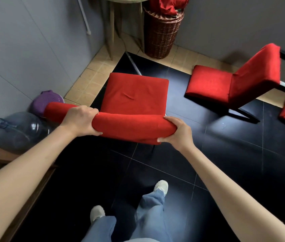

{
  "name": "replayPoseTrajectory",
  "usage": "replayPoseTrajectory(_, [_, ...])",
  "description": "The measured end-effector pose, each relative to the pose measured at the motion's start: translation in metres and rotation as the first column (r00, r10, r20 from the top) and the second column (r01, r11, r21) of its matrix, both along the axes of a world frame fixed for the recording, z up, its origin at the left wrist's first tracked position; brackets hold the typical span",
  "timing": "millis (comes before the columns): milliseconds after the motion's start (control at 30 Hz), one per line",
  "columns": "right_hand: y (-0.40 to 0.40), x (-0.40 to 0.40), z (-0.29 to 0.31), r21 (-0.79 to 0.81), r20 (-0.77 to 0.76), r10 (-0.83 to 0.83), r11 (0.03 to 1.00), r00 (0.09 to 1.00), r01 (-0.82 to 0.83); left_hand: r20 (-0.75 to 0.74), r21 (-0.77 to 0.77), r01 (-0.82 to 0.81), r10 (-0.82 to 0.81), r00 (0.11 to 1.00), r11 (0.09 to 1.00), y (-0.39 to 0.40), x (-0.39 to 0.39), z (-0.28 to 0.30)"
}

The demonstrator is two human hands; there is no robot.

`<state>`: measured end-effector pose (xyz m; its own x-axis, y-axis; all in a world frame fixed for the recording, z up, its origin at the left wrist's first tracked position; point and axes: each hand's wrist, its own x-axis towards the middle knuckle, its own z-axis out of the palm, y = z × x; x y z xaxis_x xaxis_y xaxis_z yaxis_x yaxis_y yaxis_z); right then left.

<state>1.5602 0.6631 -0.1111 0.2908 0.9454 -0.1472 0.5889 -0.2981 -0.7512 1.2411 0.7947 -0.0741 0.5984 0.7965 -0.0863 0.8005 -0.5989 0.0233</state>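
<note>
Both hands clasped the back of the chair [134, 95], the left hand [79, 120] curled over its top and the right hand [178, 132] wrapped round its end, while the seat pointed away over the floor [225, 154]. Moving it well likely called for an even, level lift, steering clear of the bottle [19, 131] at left, the second chair [232, 84] at right and the basket [162, 34] beyond.

Grey walls [33, 41], dark tiled floor [225, 163]

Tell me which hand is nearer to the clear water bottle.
Left. The left hand grips the chair back beside the water bottle; the right hand grips the back's other end, farther away.
</note>
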Motion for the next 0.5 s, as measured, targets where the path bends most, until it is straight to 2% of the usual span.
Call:
replayPoseTrajectory(133, [-0.007,-0.002,-0.013,-0.057,-0.009,-0.005,0.998,1.000,0.005,-0.023,-0.030,0.004,-0.005,1.000,1.000,0.001,0.007,-0.005])
replayPoseTrajectory(500, [-0.003,0.005,-0.015,-0.130,0.007,0.031,0.991,1.000,-0.029,0.141,-0.080,-0.096,0.107,0.984,0.992,-0.011,-0.001,-0.017])
